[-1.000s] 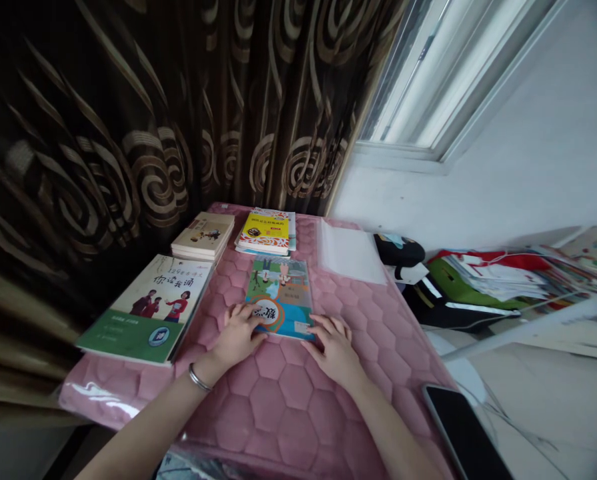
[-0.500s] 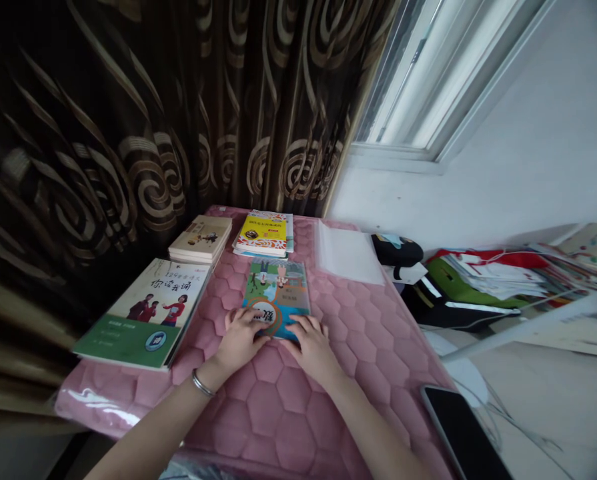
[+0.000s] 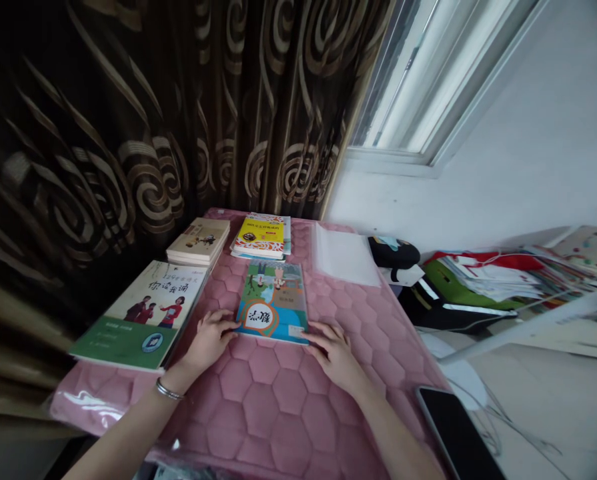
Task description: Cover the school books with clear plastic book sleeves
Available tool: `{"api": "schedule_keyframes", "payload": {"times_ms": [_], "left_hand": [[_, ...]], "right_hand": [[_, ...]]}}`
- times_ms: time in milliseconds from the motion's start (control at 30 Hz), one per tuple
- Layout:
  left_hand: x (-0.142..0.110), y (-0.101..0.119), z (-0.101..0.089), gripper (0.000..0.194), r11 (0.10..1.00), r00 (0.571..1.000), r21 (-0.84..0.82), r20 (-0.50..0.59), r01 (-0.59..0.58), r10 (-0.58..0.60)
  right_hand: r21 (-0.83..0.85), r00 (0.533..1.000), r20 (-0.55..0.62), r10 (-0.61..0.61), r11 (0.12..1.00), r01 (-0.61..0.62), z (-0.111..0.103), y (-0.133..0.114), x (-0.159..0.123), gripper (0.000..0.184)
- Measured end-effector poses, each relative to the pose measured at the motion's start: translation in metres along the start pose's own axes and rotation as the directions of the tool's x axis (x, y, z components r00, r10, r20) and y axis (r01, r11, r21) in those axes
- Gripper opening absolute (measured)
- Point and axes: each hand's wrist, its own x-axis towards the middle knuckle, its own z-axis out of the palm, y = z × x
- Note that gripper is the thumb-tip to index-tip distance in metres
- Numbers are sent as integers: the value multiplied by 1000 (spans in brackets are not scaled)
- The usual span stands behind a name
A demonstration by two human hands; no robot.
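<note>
A colourful book point(image 3: 273, 301) in a clear cover lies flat in the middle of the pink quilted table point(image 3: 288, 400). My left hand point(image 3: 208, 339) rests at the book's near left corner, fingers spread and touching its edge. At the near right corner lies my right hand point(image 3: 334, 352), fingers stretched flat against the edge. A bracelet sits on my left wrist. Neither hand grips anything.
A large green book point(image 3: 145, 315) lies at the left edge. A tan book stack point(image 3: 199, 241) and a yellow book stack point(image 3: 262, 235) sit at the back. Clear plastic covers point(image 3: 345, 257) lie back right, a dark phone point(image 3: 455, 433) near right. Curtain behind; clutter on the floor at right.
Both hands have slid off the book's cover to its near corners, the left moving left and the right moving right. The book's lower title is now uncovered.
</note>
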Motion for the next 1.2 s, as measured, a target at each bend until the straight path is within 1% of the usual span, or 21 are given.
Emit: {"api": "schedule_keyframes", "payload": {"times_ms": [67,200,300,400,500,600,700,767,867,933,1000,1033,1100,1200], "left_hand": [[-2,3,-2,26,999,1000,32,-11,-19,19],[-5,18,-7,19,978,987,148,-47,-148,157],[0,38,-5,26,948,967,194,17,-252,254],[11,64,6,33,897,924,223,114,-381,364],[17,89,23,33,808,868,317,199,-496,455],[17,106,35,33,740,840,399,253,-542,479],[15,110,39,31,714,827,418,270,-561,492],[14,109,39,29,713,820,405,273,-572,502],[14,104,38,28,719,816,385,283,-579,505],[13,102,40,30,725,817,378,273,-576,507],[11,101,43,32,739,827,371,248,-563,505],[11,101,45,33,747,831,363,240,-557,502],[9,101,50,34,769,841,341,232,-541,488],[7,102,54,35,789,850,316,232,-526,474]], "right_hand": [[1,1000,-16,-8,1000,8,0,-1,0,30],[35,999,-39,-28,999,29,-1,-4,1,28],[64,999,-49,-22,998,25,-3,-5,1,26],[79,998,-67,-20,997,25,-2,-6,2,26],[89,997,-80,-16,996,23,-1,-6,2,26],[113,996,-90,3,994,7,0,-3,3,26],[153,994,-106,19,988,-3,0,1,13,28],[168,992,-124,26,986,-4,0,3,27,29],[137,993,-113,19,991,-4,-1,3,61,28],[56,998,-42,40,998,-38,-2,0,90,28],[-47,995,42,96,994,-94,-2,-2,118,31],[-80,991,66,116,991,-111,-1,-3,132,32],[-119,985,89,150,983,-139,3,-1,156,35],[-161,971,114,210,968,-190,10,4,184,40]]}}
